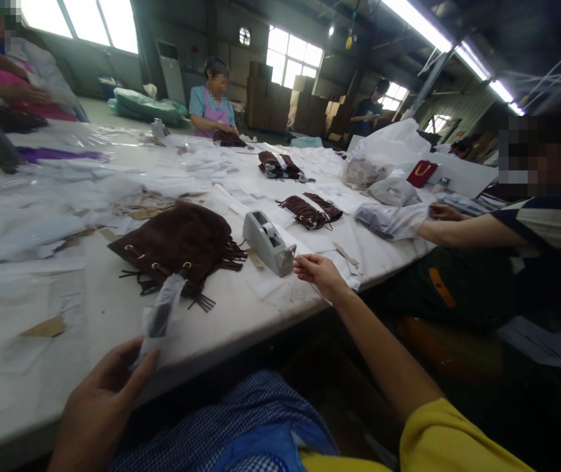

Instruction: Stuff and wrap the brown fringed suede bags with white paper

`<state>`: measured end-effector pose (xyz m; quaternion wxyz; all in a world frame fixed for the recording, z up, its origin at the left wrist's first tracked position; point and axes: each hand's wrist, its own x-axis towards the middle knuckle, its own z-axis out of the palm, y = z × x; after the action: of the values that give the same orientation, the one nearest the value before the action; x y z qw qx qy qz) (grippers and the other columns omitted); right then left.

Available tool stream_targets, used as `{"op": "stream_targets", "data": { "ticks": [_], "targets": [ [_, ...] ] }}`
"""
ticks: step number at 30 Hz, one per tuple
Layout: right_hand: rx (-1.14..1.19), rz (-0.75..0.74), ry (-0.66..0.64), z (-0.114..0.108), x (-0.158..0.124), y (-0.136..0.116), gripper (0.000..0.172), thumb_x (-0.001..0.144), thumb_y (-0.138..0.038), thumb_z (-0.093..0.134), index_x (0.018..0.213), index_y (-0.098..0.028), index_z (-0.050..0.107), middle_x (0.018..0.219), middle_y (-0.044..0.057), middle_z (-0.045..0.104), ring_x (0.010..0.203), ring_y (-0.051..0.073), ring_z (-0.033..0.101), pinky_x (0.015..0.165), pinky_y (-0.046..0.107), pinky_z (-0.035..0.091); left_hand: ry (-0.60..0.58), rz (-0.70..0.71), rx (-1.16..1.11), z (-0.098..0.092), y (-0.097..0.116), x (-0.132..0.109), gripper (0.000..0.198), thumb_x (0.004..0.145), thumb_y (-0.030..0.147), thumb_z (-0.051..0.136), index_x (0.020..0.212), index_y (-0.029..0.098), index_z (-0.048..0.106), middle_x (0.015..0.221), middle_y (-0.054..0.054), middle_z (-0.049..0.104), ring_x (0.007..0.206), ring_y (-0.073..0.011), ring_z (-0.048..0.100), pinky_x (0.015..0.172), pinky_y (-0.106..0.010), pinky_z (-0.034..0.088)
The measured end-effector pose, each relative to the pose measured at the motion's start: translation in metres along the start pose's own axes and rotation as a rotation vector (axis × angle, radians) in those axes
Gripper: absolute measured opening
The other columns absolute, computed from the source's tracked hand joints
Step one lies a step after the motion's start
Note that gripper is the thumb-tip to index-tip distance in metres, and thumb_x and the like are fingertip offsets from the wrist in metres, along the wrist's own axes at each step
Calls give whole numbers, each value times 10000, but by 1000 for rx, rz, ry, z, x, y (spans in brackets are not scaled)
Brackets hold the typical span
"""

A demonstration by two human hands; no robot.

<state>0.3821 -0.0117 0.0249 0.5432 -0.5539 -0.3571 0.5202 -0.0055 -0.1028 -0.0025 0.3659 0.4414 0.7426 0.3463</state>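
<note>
A dark brown fringed drawstring bag [174, 239] with brass-coloured eyelets lies on the white table. From its front edge comes a dark strap [162, 311] wrapped in thin white paper or film, pinched at its near end between the thumb and fingers of my left hand [107, 387]. My right hand [320, 274] is closed at the cutting edge of a grey tape dispenser [268, 242], fingertips pinching the end of the clear tape. The tape itself barely shows.
Two brown bundles with white bands, one near [311, 210] and one farther [279, 165], lie beyond the dispenser. White wrapping sheets [24, 216] and paper scraps [46, 326] cover the left side. At right, a co-worker's hands hold a bagged item [391, 218]. Other people stand across the table.
</note>
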Motion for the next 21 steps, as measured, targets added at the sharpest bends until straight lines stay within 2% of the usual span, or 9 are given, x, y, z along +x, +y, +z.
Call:
{"op": "stream_targets", "data": {
  "ticks": [4,9,11,13,16,21],
  "targets": [
    [-101,-28,41,0,2,0,316,705,-420,823,835,-156,709,881,66,754,645,93,661,524,162,497,-10,36,-16,0,-3,0,606,597,672,683,1049,269,704,1047,-7,745,1048,-320,654,994,-446,486],
    [-243,-149,147,-3,12,27,355,693,-477,794,762,-149,679,799,90,756,536,104,614,441,194,424,18,50,-35,2,-11,4,613,631,655,706,1083,239,701,1065,-47,740,1038,-326,667,957,-450,512],
    [-283,-175,174,-1,5,33,360,686,-485,791,747,-150,674,750,86,746,509,113,597,436,212,429,15,89,-60,4,-13,4,597,656,632,716,1091,224,700,1064,-63,741,1054,-319,667,951,-425,515],
    [-302,-225,145,8,-12,33,359,715,-499,768,793,-158,687,757,78,744,517,121,594,458,230,455,5,133,-117,6,-14,3,561,687,598,721,1088,206,698,1073,-75,739,1065,-303,665,950,-396,513],
    [-327,-310,-51,41,-49,26,315,779,-483,733,850,-178,697,770,62,737,530,123,593,509,251,490,5,214,-228,12,-14,2,515,717,545,731,1072,174,695,1070,-88,737,1053,-278,666,939,-362,507],
    [-233,-188,-514,128,-95,31,275,808,-460,715,815,-188,674,703,34,713,534,132,619,536,254,519,18,301,-311,21,-15,0,440,763,493,726,1060,171,688,1048,-79,730,996,-240,673,898,-330,501]
  ]
}}
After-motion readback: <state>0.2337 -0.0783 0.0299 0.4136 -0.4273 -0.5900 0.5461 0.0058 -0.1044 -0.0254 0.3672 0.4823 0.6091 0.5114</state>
